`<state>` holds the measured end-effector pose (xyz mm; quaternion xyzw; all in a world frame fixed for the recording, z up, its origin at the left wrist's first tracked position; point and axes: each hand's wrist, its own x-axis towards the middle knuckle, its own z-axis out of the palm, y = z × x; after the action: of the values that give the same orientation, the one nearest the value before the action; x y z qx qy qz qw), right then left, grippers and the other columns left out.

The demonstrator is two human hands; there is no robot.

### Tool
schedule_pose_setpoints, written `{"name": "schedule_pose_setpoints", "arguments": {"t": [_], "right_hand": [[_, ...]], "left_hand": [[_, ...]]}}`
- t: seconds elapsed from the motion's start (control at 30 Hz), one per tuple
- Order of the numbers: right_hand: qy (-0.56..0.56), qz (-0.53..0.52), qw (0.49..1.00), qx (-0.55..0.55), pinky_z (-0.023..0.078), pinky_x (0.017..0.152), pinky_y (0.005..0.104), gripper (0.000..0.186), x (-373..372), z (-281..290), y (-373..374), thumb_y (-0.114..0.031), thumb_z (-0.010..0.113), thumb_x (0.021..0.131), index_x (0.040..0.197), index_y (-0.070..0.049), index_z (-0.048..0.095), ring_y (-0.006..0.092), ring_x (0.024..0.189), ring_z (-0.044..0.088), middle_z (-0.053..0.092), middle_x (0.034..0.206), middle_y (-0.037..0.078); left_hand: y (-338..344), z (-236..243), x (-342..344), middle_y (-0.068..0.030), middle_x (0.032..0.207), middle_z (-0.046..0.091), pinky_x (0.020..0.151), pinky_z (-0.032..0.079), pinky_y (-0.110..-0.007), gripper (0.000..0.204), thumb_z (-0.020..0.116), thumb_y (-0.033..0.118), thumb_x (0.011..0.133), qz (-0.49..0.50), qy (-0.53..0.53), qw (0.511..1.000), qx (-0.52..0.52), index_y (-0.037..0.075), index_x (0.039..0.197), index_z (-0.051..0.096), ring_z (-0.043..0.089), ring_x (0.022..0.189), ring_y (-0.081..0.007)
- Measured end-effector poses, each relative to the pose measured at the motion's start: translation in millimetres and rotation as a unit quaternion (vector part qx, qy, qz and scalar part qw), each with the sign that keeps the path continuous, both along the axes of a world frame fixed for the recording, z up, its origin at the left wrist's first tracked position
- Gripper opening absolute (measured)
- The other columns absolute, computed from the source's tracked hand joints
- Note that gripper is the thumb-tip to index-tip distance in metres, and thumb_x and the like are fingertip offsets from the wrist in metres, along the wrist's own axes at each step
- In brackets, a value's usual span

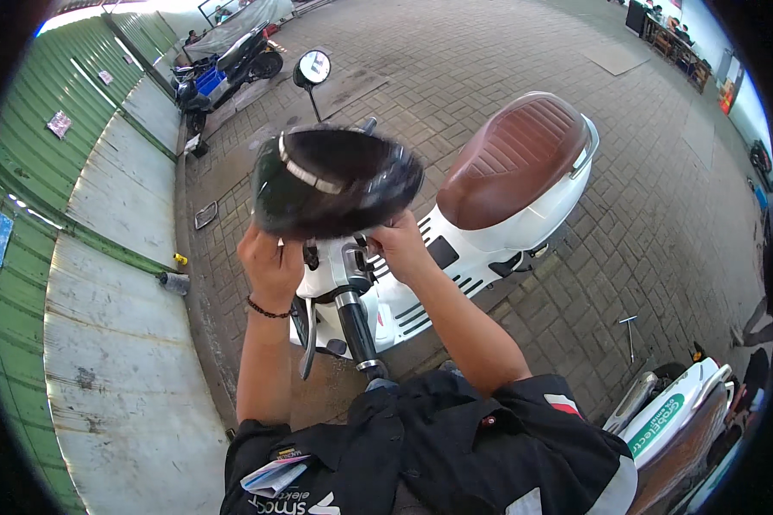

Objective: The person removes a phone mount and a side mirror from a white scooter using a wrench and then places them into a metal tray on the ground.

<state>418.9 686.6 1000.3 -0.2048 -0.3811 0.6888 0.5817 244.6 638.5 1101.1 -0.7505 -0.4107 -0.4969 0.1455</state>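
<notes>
I hold a glossy black panel with a silver strip (335, 180), blurred by motion, up over the white scooter's handlebar. My left hand (266, 266) grips its lower left edge, fingers partly hidden under it, a beaded bracelet on the wrist. My right hand (397, 245) grips its lower right edge, thumb near the exposed centre of the handlebar. Below the panel are the black handlebar grip (357, 330) and brake lever (307, 339). A round mirror (315, 67) rises behind it. The brown seat (511, 159) and white footboard (404, 318) lie to the right.
A green and white metal wall (103, 257) runs along the left, with small containers (173, 283) at its foot. Parked scooters stand at back left (232, 69) and lower right (678, 403). A T-handled tool (629, 339) lies on the paving. People (678, 34) are at the far right.
</notes>
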Motion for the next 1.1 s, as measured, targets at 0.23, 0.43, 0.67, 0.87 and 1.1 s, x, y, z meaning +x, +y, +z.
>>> {"name": "schedule_pose_setpoints", "arguments": {"t": [0.23, 0.43, 0.67, 0.87, 1.1], "right_hand": [[0.042, 0.039, 0.998, -0.030, 0.036, 0.046, 0.0192, 0.032, 2.5, 4.9, 2.0, -0.003, 0.072, 0.084, 0.074, -0.012, 0.043, 0.0054, 0.056, 0.050, 0.061, 0.094, 0.003], [0.039, 0.043, 0.998, -0.024, 0.037, 0.046, 0.0192, 0.031, 2.2, 5.9, 1.8, -0.003, 0.073, 0.084, 0.075, -0.011, 0.044, 0.0059, 0.055, 0.050, 0.061, 0.093, 0.004], [0.011, 0.052, 0.998, -0.027, 0.039, 0.046, 0.0199, 0.032, 6.4, 7.8, 2.6, -0.001, 0.072, 0.082, 0.075, -0.011, 0.043, 0.0073, 0.057, 0.052, 0.062, 0.093, 0.005], [0.012, 0.043, 0.999, -0.008, 0.042, 0.053, 0.0226, 0.028, 7.2, 15.4, 0.8, -0.001, 0.072, 0.084, 0.076, -0.009, 0.046, 0.0072, 0.061, 0.052, 0.062, 0.085, 0.005], [-0.018, 0.092, 0.995, 0.034, 0.045, 0.054, 0.0243, 0.035, 2.4, 34.4, -6.9, 0.000, 0.072, 0.083, 0.075, -0.009, 0.040, 0.0089, 0.065, 0.054, 0.062, 0.096, 0.009]], "left_hand": [[15.5, 40.5, 24.0, -0.0016, 0.064, 0.057, 0.050, 0.041, -0.024, 0.022, 0.068, 0.017, 0.090, -0.007, -0.149, 0.941, -0.304, -0.002, 0.100, 0.069, 0.054, 0.054, -0.0061], [31.5, 30.0, 17.2, 0.0052, 0.062, 0.053, 0.047, 0.033, -0.022, 0.031, 0.070, 0.029, 0.091, -0.024, -0.235, 0.909, -0.342, 0.001, 0.103, 0.071, 0.042, 0.051, -0.0030], [17.5, 21.1, 15.1, 0.0073, 0.065, 0.051, 0.049, 0.031, -0.020, 0.030, 0.070, 0.029, 0.092, -0.084, -0.271, 0.904, -0.321, 0.002, 0.103, 0.070, 0.042, 0.056, -0.0010], [14.2, 29.6, 20.3, 0.0046, 0.064, 0.053, 0.047, 0.033, -0.020, 0.029, 0.068, 0.032, 0.093, -0.044, -0.295, 0.912, -0.282, 0.003, 0.089, 0.066, 0.044, 0.052, -0.0031], [3.5, 37.0, 4.7, 0.0044, 0.072, 0.055, 0.060, 0.037, -0.021, 0.029, 0.064, 0.030, 0.096, -0.052, -0.325, 0.925, -0.192, 0.003, 0.103, 0.068, 0.047, 0.065, -0.0041]]}}
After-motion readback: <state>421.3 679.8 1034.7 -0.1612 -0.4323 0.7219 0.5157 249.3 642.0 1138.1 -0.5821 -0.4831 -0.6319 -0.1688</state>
